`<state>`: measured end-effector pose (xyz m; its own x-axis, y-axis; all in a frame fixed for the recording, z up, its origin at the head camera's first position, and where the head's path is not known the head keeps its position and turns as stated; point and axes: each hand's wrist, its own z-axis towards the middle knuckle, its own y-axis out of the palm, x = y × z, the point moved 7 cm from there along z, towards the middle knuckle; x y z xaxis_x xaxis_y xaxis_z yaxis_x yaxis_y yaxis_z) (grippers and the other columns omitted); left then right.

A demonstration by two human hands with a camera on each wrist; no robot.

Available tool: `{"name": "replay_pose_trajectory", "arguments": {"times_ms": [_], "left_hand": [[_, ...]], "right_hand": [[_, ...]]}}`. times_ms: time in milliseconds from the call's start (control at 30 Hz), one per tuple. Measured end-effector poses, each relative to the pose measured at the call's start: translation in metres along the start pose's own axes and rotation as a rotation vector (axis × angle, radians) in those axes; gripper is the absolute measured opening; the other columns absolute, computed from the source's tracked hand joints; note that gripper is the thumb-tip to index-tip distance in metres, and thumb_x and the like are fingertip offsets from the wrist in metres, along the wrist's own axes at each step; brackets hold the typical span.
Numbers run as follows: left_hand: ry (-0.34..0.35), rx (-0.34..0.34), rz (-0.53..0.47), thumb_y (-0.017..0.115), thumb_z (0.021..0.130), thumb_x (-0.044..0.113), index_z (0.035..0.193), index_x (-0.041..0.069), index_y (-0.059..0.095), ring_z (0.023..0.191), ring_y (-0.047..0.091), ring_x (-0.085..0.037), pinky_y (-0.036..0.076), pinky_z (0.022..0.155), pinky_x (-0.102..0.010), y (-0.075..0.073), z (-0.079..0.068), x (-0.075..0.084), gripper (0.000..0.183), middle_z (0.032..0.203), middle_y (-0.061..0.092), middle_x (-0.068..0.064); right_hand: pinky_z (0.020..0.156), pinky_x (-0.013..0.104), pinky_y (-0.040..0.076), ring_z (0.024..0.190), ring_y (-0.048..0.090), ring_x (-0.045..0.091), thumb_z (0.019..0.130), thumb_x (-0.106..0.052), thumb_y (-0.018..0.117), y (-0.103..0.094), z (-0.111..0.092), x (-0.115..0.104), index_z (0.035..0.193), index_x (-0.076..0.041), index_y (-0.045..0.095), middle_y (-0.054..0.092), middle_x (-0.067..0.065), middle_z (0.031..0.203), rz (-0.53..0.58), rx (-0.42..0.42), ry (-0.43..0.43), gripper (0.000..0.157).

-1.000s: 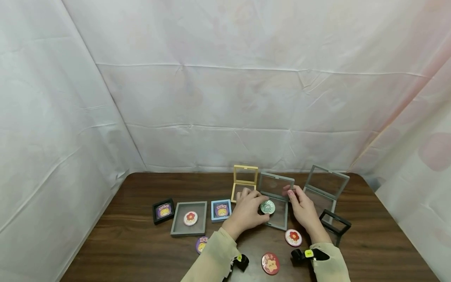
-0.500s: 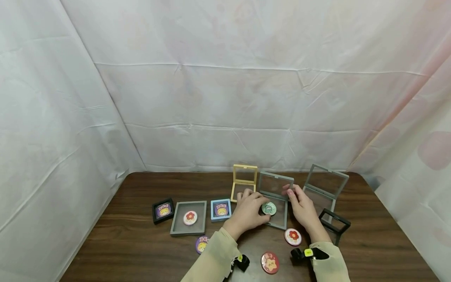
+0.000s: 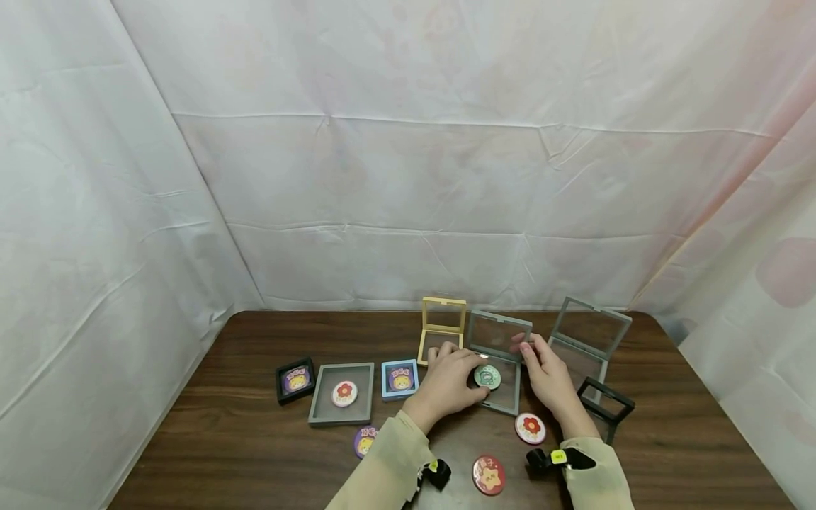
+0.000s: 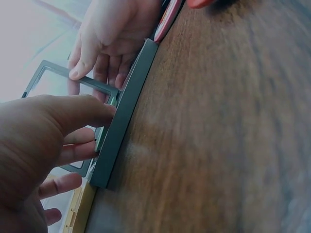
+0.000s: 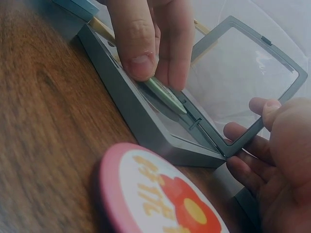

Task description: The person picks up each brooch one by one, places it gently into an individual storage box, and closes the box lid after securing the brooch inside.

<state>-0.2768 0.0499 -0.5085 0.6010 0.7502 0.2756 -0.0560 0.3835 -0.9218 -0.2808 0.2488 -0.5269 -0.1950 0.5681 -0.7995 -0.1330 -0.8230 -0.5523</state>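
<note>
My left hand [image 3: 449, 379] pinches a round green badge [image 3: 487, 377] between thumb and fingers, over the base of a grey display case [image 3: 510, 405]. The right wrist view shows that badge [image 5: 167, 97] tilted, close over the clear film inside the frame. The case's lid [image 5: 265, 40] stands raised on its hinge. My right hand [image 3: 550, 379] holds the lid's right edge, thumb on the near side and fingers behind the clear panel. A white badge with a red flower [image 3: 530, 428] lies by the case's near right corner.
Left of the hands are a blue case [image 3: 385, 386], a grey case [image 3: 319, 411] and a black case [image 3: 280, 393], each holding a badge. A raised yellow case [image 3: 444, 329] stands behind; grey [image 3: 608, 354] and black [image 3: 627, 411] ones stand right. A red badge [image 3: 489, 475] lies in front.
The green badge has shifted slightly right and toward the near side with my left hand's fingers. My right hand stays at the lid.
</note>
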Motion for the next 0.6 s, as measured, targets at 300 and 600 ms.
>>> {"name": "replay_pose_trajectory", "arguments": {"times_ms": [300, 600], "left_hand": [[-0.007, -0.010, -0.023, 0.089, 0.091, 0.045, 0.137, 0.029, 0.078, 0.111, 0.056, -0.016, 0.033, 0.088, -0.039, 0.0025, -0.0001, -0.0001, 0.050, 0.133, 0.074, 0.011], [-0.018, -0.010, -0.048, 0.090, 0.090, 0.044, 0.136, 0.030, 0.078, 0.111, 0.056, -0.016, 0.033, 0.088, -0.039, 0.0033, -0.0003, -0.0018, 0.050, 0.133, 0.074, 0.011]], "right_hand": [[0.103, 0.060, 0.051, 0.123, 0.069, 0.037, 0.121, -0.036, 0.039, -0.0003, -0.0007, 0.0021, 0.140, -0.012, 0.062, 0.076, 0.010, 0.127, 0.008, -0.003, 0.017, 0.038], [0.104, 0.060, 0.051, 0.123, 0.069, 0.037, 0.121, -0.035, 0.039, -0.0002, 0.0003, 0.0026, 0.139, -0.012, 0.062, 0.076, 0.010, 0.126, 0.008, -0.004, 0.018, 0.037]]}}
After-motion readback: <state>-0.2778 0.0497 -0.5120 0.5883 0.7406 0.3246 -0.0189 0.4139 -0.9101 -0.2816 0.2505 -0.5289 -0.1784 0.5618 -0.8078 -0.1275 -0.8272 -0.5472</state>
